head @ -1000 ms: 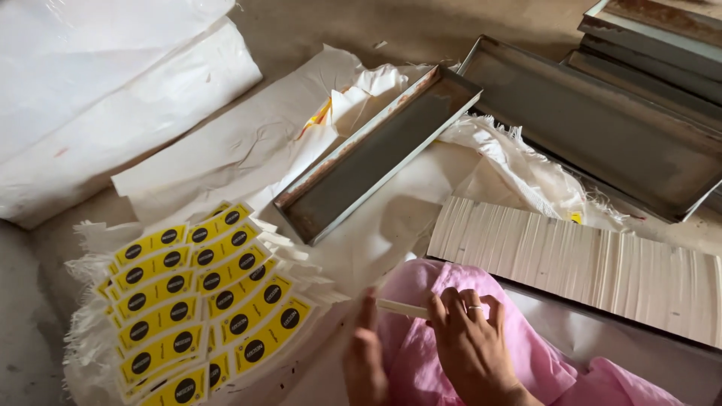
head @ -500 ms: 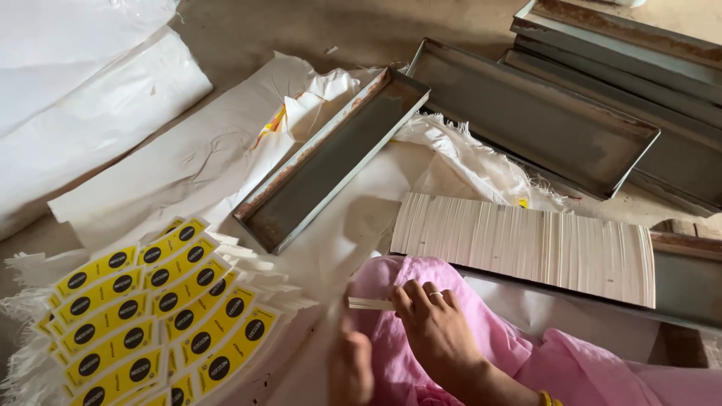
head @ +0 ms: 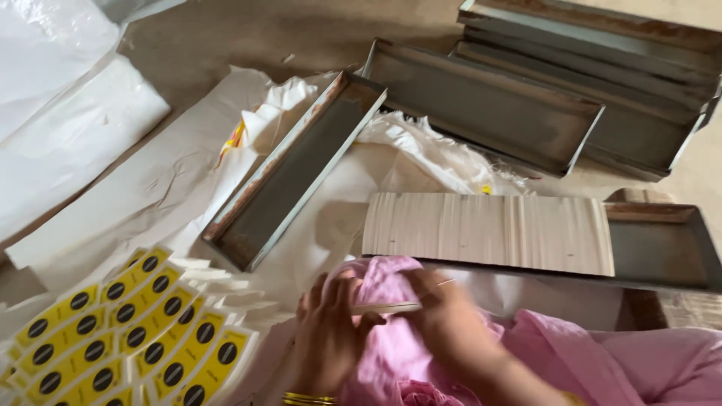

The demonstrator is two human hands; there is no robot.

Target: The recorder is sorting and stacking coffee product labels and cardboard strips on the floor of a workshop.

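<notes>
My left hand (head: 327, 334) and my right hand (head: 444, 319) meet low in the head view over pink cloth (head: 391, 353) on my lap. Between them they pinch a thin pale strip (head: 385, 307), one end in each hand. The right hand is blurred. Gold bangles (head: 308, 398) show at my left wrist. Just beyond the hands lies a long row of thin white cards (head: 489, 233), packed on edge in a grey metal tray (head: 662, 252). At lower left, yellow labels with black dots (head: 120, 331) fan out on white paper.
A narrow grey metal tray (head: 297, 169) lies diagonally on crumpled white plastic sheeting (head: 150, 188). Several more metal trays (head: 571, 98) are stacked at the upper right. Folded white sheets (head: 68, 128) lie at far left on a brown floor.
The view has shifted, so everything sits further left and lower. My left hand has come up to the strip, which both hands now pinch.
</notes>
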